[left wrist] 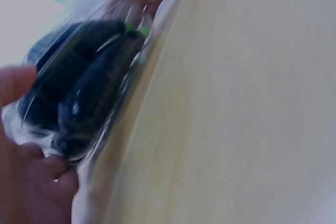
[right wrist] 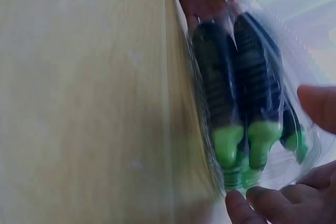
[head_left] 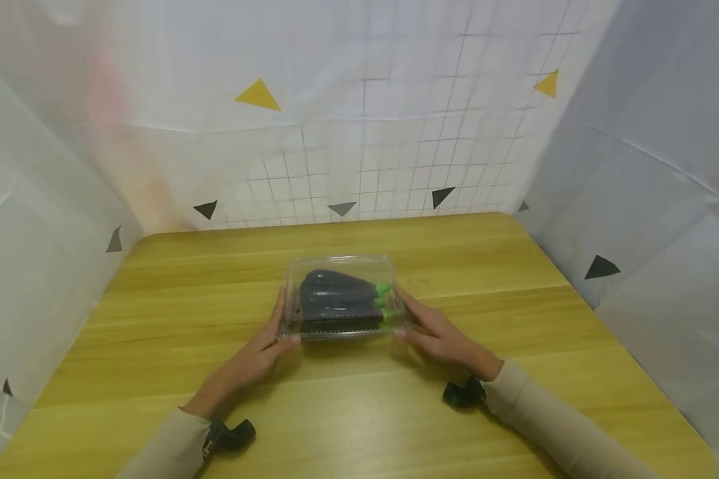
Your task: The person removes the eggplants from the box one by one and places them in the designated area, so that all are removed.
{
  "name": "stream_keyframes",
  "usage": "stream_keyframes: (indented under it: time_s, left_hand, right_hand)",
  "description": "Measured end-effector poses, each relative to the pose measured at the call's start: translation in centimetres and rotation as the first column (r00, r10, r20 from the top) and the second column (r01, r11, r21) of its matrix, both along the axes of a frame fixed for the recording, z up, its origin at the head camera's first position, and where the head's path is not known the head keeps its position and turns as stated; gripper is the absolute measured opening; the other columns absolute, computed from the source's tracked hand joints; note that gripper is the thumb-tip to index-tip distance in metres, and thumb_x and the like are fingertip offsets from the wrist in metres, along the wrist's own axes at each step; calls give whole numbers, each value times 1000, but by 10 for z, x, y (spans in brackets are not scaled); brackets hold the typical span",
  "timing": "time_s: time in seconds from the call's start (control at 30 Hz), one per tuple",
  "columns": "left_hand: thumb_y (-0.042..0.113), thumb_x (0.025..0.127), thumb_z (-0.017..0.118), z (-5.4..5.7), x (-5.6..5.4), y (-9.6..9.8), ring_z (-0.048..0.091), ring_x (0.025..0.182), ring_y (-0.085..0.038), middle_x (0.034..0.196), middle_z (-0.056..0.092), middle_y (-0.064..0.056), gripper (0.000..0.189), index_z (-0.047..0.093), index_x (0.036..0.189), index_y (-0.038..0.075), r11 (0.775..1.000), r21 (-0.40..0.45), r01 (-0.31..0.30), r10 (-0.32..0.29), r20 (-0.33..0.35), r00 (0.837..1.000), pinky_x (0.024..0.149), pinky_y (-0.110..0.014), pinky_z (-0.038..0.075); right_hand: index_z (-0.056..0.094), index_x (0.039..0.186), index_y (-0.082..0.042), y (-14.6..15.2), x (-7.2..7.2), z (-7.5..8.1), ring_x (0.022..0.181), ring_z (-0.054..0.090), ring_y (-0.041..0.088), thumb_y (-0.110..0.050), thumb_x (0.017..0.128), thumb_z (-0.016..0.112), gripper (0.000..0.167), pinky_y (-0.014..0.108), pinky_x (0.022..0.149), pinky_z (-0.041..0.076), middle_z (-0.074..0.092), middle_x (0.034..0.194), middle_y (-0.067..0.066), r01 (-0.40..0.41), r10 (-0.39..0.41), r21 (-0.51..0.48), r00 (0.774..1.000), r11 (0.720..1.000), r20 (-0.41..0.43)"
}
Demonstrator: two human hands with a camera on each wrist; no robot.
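A clear plastic box [head_left: 343,261] with a lid sits in front of me above the middle of the table, holding several dark purple eggplants [head_left: 335,293] with green stem ends that point right. My left hand [head_left: 257,356] grips the box's left end, its thumb at the near corner. At the opposite end my right hand [head_left: 443,339] holds the box the same way. In the left wrist view, the thumb [left wrist: 16,83] lies over the box and the other fingers curl beneath its edge. Whether the box's underside touches the table cannot be told.
A yellow wood-grain table [head_left: 359,412] lies under both arms. White sheet walls [head_left: 335,159] with grid lines and coloured triangles stand behind it and at both sides. Dark devices [head_left: 234,436] are strapped at the wrists.
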State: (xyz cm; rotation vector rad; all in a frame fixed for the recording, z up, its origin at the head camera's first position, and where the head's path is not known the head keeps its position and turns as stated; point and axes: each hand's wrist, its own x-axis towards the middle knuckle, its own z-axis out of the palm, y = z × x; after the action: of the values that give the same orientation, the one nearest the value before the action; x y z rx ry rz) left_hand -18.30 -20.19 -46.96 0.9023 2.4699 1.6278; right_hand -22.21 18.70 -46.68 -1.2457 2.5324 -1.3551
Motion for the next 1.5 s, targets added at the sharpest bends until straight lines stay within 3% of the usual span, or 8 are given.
stream_keyframes:
  time_s: [0.1,0.27,0.4,0.57,0.83,1.07,1.33,1.5]
  left_hand:
    - [13,110,52,-1,1,3,3,156,-30,172,-7,-8,86,-12,167,16,998,10,-57,57,-14,998,120,-25,4]
    - [6,111,46,-3,-2,6,25,151,-35,168,18,-20,73,2,168,11,992,38,-122,125,-94,988,119,-28,19]
    - [12,112,48,-4,-4,10,42,142,-37,162,32,-23,81,-11,167,21,982,-1,-189,188,-104,977,119,-43,24]
    - [22,112,51,-4,-3,13,40,144,-36,160,33,-24,91,-25,162,25,976,37,-215,216,-25,976,118,-47,24]
    - [22,111,54,-3,-1,11,32,148,-33,164,26,-22,78,3,165,-3,975,4,-221,221,-33,975,115,-24,24]
    - [20,111,55,-4,-2,10,28,150,-30,167,22,-18,75,7,165,-1,980,1,-197,197,-48,979,114,-17,21]
    - [22,111,55,-6,-3,9,29,150,-30,167,23,-17,75,10,166,0,977,-2,-212,212,-57,976,115,-20,21]
    - [16,109,57,-6,-3,10,35,147,-38,166,27,-24,72,15,164,-3,976,56,-209,211,-43,977,115,-28,27]
  right_hand:
    - [16,167,-6,-3,0,0,151,29,34,-13,106,59,74,40,121,21,23,168,16,31,-31,-14,999,999,-10]
    - [41,157,-2,-11,3,-2,130,57,33,-3,109,47,48,46,106,47,52,151,20,171,-176,-143,984,975,-24]
    - [30,163,-6,-17,3,-5,124,62,33,-1,106,55,63,44,102,50,53,149,22,234,-240,-204,971,950,-5]
    - [4,168,-13,-14,-2,-4,128,58,40,0,105,59,84,30,97,51,36,159,24,190,-168,-276,981,942,101]
    - [24,165,-3,-10,-1,-6,132,57,32,-12,109,57,66,36,101,50,32,164,19,185,-170,-217,982,958,84]
    - [32,161,1,-9,0,-9,129,59,31,-9,108,57,59,33,99,51,34,163,21,182,-173,-228,983,956,59]
    - [39,155,9,-11,-1,-10,127,58,42,4,105,58,54,23,96,50,31,163,26,161,-159,-259,987,952,30]
    - [41,154,9,-11,-2,-12,124,62,38,1,105,59,53,24,97,50,33,163,23,168,-171,-230,985,959,7]
